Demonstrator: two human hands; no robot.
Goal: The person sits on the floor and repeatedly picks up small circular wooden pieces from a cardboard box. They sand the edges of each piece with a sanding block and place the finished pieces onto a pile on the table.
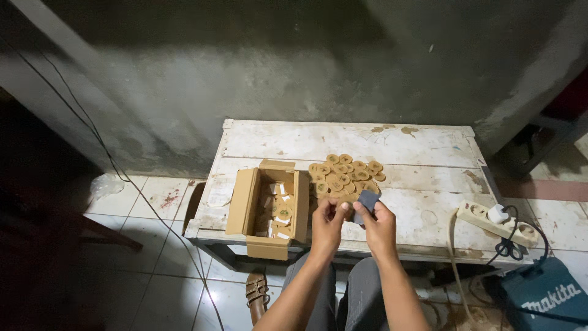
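Above the table edge [343, 244], left hand [327, 222] pinches a wooden disc [344, 207]; right hand [378, 225] grips a grey sanding block [367, 200]

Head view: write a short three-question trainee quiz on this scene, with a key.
1. True or false: the cardboard box stands open on the white table.
2. What does the right hand hold? A) dark grey pad B) scissors C) plug
3. Where is the pile of wooden discs relative to the box?

Key
1. True.
2. A; the left hand pinches one wooden disc.
3. To its right, on the table.
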